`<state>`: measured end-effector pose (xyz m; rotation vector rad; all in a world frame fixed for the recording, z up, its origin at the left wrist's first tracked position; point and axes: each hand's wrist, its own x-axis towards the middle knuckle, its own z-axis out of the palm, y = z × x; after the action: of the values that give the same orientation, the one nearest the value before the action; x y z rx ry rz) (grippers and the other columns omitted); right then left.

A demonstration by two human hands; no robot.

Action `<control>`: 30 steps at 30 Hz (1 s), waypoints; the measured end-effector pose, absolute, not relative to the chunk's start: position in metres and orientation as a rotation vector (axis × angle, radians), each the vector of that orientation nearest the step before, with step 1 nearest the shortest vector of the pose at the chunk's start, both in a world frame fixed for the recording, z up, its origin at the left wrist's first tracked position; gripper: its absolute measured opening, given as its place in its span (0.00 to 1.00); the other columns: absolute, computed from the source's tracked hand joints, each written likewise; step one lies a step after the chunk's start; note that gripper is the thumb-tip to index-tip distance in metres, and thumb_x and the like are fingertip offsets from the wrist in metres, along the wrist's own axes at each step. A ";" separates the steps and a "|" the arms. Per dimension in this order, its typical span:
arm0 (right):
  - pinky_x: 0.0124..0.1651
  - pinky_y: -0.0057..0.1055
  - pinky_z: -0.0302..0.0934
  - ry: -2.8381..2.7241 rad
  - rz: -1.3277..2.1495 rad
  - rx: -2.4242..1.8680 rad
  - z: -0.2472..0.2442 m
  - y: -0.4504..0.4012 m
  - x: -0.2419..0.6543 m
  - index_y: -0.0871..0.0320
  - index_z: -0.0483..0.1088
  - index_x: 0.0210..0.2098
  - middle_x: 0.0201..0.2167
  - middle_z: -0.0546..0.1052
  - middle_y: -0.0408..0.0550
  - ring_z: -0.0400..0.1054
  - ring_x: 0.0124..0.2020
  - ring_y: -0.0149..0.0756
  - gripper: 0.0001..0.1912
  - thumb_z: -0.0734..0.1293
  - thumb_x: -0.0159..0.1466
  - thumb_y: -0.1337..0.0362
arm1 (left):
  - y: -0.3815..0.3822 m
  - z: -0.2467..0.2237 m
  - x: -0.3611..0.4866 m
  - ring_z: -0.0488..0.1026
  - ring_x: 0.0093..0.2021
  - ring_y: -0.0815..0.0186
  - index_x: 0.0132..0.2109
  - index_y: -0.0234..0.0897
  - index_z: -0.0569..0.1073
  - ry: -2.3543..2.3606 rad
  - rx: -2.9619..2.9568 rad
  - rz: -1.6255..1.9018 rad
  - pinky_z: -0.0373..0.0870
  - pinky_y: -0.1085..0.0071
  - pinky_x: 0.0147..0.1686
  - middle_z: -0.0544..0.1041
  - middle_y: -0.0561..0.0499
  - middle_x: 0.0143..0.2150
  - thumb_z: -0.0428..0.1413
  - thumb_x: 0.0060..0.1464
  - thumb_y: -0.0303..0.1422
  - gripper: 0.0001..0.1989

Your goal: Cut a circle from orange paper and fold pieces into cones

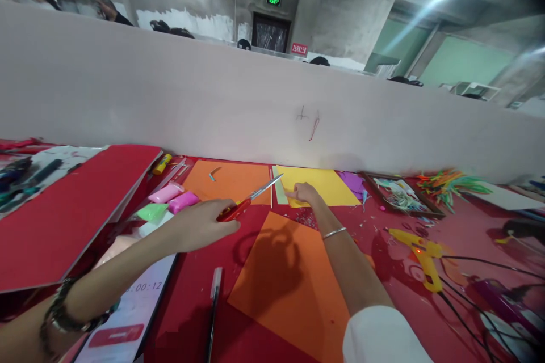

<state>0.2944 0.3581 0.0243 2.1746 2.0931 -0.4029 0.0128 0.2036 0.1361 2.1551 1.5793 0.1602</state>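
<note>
My left hand [208,224] is closed round the red handles of a pair of scissors [259,190], whose metal blades point up and to the right. My right hand [304,194] reaches to the left edge of a yellow paper sheet [327,181], its fingers curled and pinched there. A narrow pale green strip [280,190] lies beside that edge. To its left rests an orange sheet [238,173] bearing a small scrap. Nearer to me, a larger orange sheet [289,283] lies under the shadow of my left hand and the scissors.
A yellow glue gun [421,255] with cords lies at the right, near a tray of scraps [404,195] and colourful stems [451,184]. Left are clay packets [166,193], a red board [85,198] and a phone [131,312]. A pen [215,306] lies in front; a white partition [213,102] stands behind.
</note>
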 end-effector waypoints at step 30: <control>0.35 0.31 0.64 2.362 -1.271 2.344 -0.006 0.348 0.353 0.64 0.69 0.31 0.27 0.74 0.43 0.69 0.29 0.29 0.13 0.61 0.62 0.59 | 0.221 0.099 -0.005 0.70 0.36 0.58 0.41 0.39 0.70 1.551 2.105 0.246 0.62 0.68 0.33 0.74 0.51 0.35 0.45 0.49 0.48 0.21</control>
<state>0.3532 0.3476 -0.0059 2.3441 2.3619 -1.2708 -0.0047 0.2212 0.0993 2.1052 1.5511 0.2462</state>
